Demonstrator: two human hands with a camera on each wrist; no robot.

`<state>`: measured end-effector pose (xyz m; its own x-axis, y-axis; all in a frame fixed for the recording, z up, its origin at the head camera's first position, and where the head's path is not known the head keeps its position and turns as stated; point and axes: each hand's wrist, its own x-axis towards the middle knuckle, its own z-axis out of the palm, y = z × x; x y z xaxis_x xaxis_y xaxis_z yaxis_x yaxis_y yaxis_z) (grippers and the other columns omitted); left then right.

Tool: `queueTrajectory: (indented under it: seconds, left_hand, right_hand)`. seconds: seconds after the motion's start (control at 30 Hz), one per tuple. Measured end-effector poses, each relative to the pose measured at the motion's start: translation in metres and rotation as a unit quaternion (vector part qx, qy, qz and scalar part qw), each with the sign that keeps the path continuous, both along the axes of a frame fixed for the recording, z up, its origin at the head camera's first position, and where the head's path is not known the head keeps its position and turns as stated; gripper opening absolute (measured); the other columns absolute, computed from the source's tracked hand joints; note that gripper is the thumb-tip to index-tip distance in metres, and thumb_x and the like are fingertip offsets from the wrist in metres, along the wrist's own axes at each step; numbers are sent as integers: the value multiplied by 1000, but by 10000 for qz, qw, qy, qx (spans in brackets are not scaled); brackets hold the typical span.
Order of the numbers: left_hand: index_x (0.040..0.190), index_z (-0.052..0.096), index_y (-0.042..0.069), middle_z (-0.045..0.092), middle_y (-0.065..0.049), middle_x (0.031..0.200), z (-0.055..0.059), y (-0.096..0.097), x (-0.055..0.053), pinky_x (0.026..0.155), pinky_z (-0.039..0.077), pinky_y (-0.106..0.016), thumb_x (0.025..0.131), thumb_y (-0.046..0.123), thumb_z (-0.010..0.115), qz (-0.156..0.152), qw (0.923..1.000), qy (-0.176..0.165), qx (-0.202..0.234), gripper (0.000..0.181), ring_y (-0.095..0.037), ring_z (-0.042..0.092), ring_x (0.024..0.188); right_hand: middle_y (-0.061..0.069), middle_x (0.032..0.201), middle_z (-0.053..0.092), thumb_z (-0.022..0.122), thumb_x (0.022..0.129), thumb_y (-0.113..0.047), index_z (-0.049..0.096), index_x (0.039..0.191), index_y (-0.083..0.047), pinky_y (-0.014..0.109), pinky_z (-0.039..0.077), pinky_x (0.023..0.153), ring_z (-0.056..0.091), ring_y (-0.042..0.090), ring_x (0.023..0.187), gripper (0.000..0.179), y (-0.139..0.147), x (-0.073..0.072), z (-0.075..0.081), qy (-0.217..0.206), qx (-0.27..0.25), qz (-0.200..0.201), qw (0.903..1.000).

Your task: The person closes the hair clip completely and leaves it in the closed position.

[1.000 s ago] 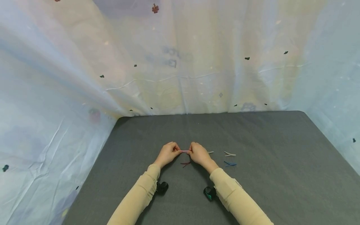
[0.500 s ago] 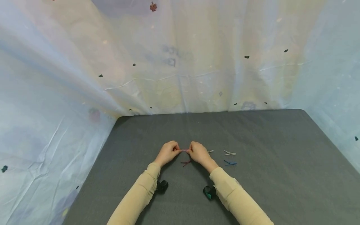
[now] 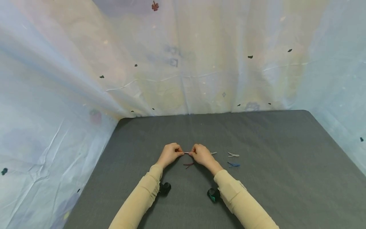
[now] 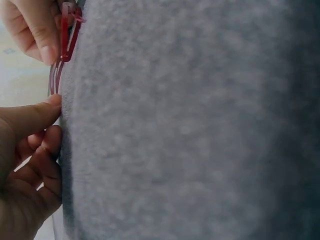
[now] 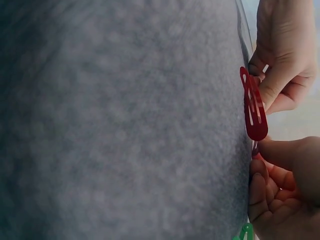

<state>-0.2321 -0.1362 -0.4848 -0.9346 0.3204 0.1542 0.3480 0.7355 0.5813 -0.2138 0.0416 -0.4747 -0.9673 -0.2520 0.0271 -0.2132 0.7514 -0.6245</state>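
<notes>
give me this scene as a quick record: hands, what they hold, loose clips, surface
left hand: pinches one end of the held clip
right hand: pinches the other end
held clip look: slim, reddish, partly covered
red clip: on the surface, on the person's side of the hands
half-hidden clip: just right of the right hand
pale clip: farther right
blue clip: nearer the person than the pale clip
surface: dark grey
</notes>
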Motion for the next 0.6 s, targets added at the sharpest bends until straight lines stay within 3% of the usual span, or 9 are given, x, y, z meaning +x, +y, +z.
queueTrajectory:
  seconds: [0.3, 0.6]
  left_hand:
    - [72, 70, 13, 61, 1, 69, 4, 1, -3, 56, 39, -21, 76, 17, 75, 247, 9985, -480, 128, 8, -7, 47, 59]
    - [74, 69, 11, 56, 0, 67, 7, 3, -1, 54, 35, -21, 76, 15, 75, 327, 9972, -632, 236, 7, -8, 44, 56]
  right_hand:
    - [6, 74, 55, 67, 85, -16, 58, 80, -5, 28, 39, 60, 47, 15, 64, 15, -2, 1, 2, -43, 138, -87, 9999]
    - [6, 74, 52, 67, 85, -13, 56, 81, -5, 27, 37, 58, 45, 16, 64, 14, -3, 1, 2, 6, 129, -43, 9999]
